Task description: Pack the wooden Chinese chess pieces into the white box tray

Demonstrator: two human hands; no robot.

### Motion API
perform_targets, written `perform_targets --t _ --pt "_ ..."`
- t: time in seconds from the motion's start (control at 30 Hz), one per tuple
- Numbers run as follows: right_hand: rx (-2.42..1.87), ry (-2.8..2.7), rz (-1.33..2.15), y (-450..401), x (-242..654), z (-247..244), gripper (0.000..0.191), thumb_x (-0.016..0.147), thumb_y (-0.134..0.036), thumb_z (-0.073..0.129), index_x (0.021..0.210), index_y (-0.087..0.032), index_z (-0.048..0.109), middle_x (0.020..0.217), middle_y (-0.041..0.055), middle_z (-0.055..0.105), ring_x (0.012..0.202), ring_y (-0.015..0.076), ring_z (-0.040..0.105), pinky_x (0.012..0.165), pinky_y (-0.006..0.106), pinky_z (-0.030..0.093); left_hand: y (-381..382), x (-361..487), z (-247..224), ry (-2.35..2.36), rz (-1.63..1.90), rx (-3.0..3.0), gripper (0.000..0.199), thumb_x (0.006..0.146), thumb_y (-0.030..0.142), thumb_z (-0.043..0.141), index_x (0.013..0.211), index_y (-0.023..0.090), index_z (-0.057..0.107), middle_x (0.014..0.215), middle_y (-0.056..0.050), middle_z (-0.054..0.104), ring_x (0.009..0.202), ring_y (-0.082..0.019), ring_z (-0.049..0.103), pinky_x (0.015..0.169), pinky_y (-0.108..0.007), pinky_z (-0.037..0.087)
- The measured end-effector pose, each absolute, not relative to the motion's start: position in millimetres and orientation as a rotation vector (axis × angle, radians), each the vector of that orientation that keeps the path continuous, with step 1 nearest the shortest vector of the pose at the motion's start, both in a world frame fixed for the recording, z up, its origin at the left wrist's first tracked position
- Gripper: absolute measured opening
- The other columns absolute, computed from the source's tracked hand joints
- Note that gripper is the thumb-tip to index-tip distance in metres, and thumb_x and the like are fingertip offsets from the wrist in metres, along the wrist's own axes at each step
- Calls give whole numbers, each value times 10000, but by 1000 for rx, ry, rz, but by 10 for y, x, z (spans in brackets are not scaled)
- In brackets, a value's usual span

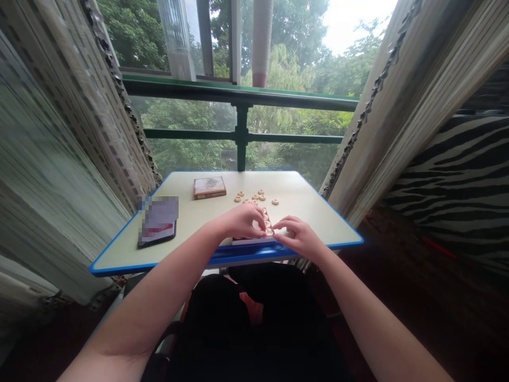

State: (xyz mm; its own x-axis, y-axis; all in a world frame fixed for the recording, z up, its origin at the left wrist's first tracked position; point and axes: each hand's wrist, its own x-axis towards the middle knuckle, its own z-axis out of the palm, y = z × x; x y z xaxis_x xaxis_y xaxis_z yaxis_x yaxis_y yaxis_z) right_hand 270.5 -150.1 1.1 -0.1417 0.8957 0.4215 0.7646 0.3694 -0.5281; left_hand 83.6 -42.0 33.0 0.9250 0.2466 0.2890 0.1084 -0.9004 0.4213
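Observation:
A shallow open box (246, 240) lies at the near edge of the table, with round wooden Chinese chess pieces (266, 218) in a row along its right side. Over the box, my left hand (248, 218) is closed, its thumb and fingertips pinched down among the pieces; the hand covers much of the box's inside. My right hand (298, 236) grips the box's right edge between thumb and fingers, close beside the nearest piece. Just beyond the box, several loose Chinese chess pieces (261, 197) are scattered, some resting on others.
The flat box lid (209, 185) sits toward the back left of the blue-edged table (318, 212). A dark-framed device (157, 233), partly pixelated, lies at the left edge. Curtains (123, 132) hang at both sides, and a green railing (240, 127) stands behind the table.

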Motion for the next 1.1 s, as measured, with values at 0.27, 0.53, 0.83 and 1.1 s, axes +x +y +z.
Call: perform_targets --t 0.27,0.53,0.83,1.1 --pt "-1426 -1893 334 -1507 2697 44 197 769 -339 586 833 -194 704 841 51 620 653 116 531 613 248 445 -410 829 335 280 544 2648 86 680 210 648 706 196 729 765 -29 667 745 -150 586 732 -257 443" --pt "-1496 -1836 387 -1510 2726 72 164 751 -289 586 721 -168 693 737 41 624 610 115 506 593 250 425 -380 823 302 341 595 2668 100 709 231 631 684 179 712 768 -39 666 736 -148 579 718 -262 446" --pt "-1361 -1848 310 -1047 2793 334 216 765 -351 585 759 -161 690 714 35 643 601 113 504 568 242 406 -241 822 291 785 1005 2616 173 759 302 590 804 181 705 864 -72 657 887 -211 569 825 -353 444" --pt "-1488 -1933 293 -445 2822 513 205 764 -351 586 784 -179 695 730 28 662 563 103 529 519 220 397 -1 852 305 1029 971 2643 222 755 312 571 885 178 692 915 -75 676 912 -239 590 857 -386 447"
